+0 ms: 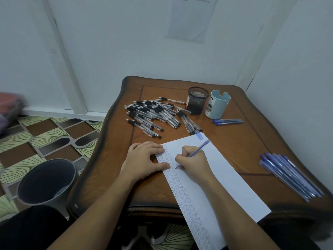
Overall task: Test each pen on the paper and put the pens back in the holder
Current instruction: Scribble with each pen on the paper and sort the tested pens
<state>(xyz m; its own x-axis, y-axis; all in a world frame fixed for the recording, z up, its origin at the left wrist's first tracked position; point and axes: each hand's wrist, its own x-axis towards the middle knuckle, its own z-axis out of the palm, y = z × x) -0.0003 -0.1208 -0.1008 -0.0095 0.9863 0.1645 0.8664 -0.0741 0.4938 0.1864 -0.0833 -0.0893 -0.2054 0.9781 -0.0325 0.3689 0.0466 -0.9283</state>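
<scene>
Blue pen (198, 151) is pinched in the curled fingers of the right hand (193, 162), with its tip set on the paper (228, 179) near the left margin and its barrel slanted up and away to the right. Rows of small blue scribbles are seen running down the sheet's left side. The left hand (145, 159) is laid flat on the desk (239, 147) with fingers spread, and its fingertips and thumb are pressed on the paper's left edge. A loose blue cap (199, 135) is seen at the far corner of the paper.

A large heap of black-capped pens (153, 117) is spread over the far left part of the desk. Just to its right a black mesh holder (197, 101) is stood upright, and a pale blue cup (217, 105) is stood touching or just beside it. Two capped blue pens (228, 121) are laid near the cup's base. A row of blue pens (290, 175) is laid side by side near the desk's right edge, well apart from the paper.

A grey bin (46, 183) is stood on the patterned floor (45, 132) beside the desk's left edge.
</scene>
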